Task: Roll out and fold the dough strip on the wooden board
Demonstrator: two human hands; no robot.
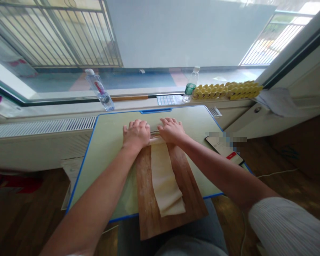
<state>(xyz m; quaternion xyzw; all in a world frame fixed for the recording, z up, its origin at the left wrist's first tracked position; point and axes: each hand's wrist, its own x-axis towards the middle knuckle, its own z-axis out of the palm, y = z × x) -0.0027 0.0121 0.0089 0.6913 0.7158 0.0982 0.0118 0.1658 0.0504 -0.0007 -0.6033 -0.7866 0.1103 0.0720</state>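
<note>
A long flat strip of pale dough lies on a wooden cutting board, with a fold near its close end. Across the strip's far end runs a pale bar that looks like a rolling pin; its ends are hidden under my hands. My left hand presses over the left end, fingers curled and pointing away from me. Over the right end is my right hand, its fingers bent forward in the same way. Behind the bar, part of a thin curved metal handle on the board shows between my hands.
The board rests on a pale folding table with a blue rim and overhangs its near edge. A phone lies at the right edge. Along the windowsill stand two plastic bottles, a yellow scalloped object and a gridded sheet.
</note>
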